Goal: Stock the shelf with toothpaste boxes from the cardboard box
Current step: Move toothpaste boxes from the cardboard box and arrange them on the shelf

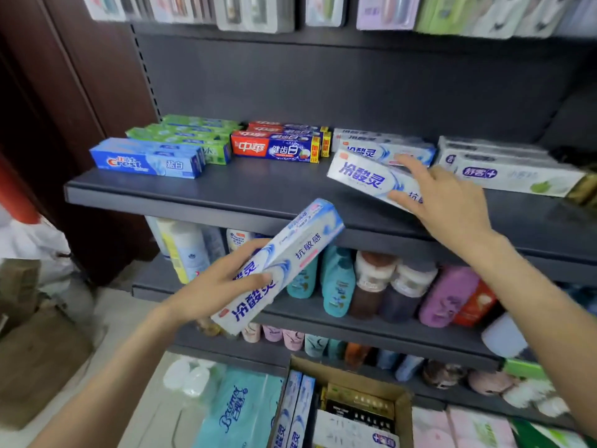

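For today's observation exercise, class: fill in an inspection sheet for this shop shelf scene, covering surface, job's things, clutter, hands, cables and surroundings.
Surface: dark grey shelf, front strip bare.
Job's things: rows of toothpaste boxes at the back, blue Crest box leftmost; cardboard box below, holding more boxes.
Clutter: tissue pack on the floor beside the cardboard box.
Hands: left hand grips a white-blue toothpaste box below shelf level; right hand holds a matching box tilted on the shelf, fingers over its top.
Cables: nothing seen.
Surroundings: shampoo bottles on lower shelves; hanging packs above.
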Motion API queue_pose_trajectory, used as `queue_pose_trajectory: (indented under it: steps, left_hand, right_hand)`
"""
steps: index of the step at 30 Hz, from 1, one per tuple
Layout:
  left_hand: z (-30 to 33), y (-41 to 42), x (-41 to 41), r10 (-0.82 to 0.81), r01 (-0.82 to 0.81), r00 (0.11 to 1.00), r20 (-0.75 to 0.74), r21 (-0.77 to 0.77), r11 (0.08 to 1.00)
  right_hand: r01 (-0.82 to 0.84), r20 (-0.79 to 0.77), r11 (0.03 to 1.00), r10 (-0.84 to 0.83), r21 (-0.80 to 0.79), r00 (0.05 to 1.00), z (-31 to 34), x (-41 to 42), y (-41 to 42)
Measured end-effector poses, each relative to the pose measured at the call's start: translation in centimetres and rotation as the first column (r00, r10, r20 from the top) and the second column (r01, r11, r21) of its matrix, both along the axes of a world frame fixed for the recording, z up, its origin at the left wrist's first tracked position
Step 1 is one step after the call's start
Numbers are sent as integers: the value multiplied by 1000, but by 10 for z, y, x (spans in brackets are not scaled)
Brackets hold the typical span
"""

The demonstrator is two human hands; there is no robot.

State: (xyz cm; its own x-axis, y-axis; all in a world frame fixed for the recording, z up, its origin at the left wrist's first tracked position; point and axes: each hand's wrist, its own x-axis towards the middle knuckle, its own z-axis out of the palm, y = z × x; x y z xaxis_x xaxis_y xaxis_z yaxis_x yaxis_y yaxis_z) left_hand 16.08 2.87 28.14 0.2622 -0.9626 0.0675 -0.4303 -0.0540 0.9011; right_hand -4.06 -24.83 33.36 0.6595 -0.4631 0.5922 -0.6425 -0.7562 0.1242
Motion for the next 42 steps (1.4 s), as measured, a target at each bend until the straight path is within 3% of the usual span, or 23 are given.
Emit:
queue_pose_trajectory:
  steps: [5, 10, 11, 13, 15, 16, 18, 21, 23, 25, 28, 31, 35, 38, 42]
  left_hand:
    - [36, -33, 12, 56, -55, 998, 12, -100, 993]
    - [58, -76, 24, 144, -143, 990, 3, -110, 984]
    - [61, -84, 25, 143, -144, 990, -18, -114, 983]
    - [68, -100, 26, 130, -133, 991, -36, -112, 985]
    - [75, -117, 26, 113, -110, 993, 28, -100, 989]
    - [80, -126, 27, 99, -91, 991, 86, -94, 991]
    - [89, -145, 26, 55, -44, 969, 240, -54, 998]
    - [100, -174, 20, -68, 59, 864, 500, 34, 998]
    - [104, -190, 14, -162, 157, 773, 613, 63, 986]
    - [104, -206, 8, -204, 211, 658, 725, 82, 974]
    - [96, -232, 11, -12, 104, 428, 904, -36, 994]
    - [81, -255, 17, 121, 4, 351, 929, -131, 991]
    - [61, -271, 25, 68, -61, 277, 959, -53, 997]
    - [57, -258, 14, 212, -15, 337, 917, -220, 975]
    - [49, -211, -18, 359, 71, 558, 748, -475, 877]
  right_hand:
    - [33, -192, 999, -32, -1, 981, 13, 57, -80]
    - [20, -197, 989, 10, 149, 980, 8, 99, -117]
    - [10, -150, 980, 20, 200, 989, 8, 102, -118]
    - [-118, 93, 947, 94, 298, 991, 11, 99, -111]
    - [-330, 356, 900, 219, 286, 908, 19, 86, -91]
    - [-414, 419, 875, 287, 251, 861, 24, 77, -80]
    - [-497, 343, 847, 417, 190, 842, 34, 56, -60]
    - [-461, -6, 861, 473, 215, 881, 40, 31, -52]
    - [-392, -120, 872, 441, 294, 890, 40, 21, -57]
    - [-328, -141, 886, 390, 329, 910, 39, 15, -61]
    - [-266, -124, 916, 314, 300, 941, 36, 17, -77]
    - [-146, -178, 965, 187, 218, 966, 24, 33, -99]
    - [-6, -85, 990, 18, 139, 996, 3, 45, -115]
    - [-125, 71, 991, 122, 42, 990, 1, 37, -90]
    - [-279, 237, 960, 267, 15, 934, -1, 12, -24]
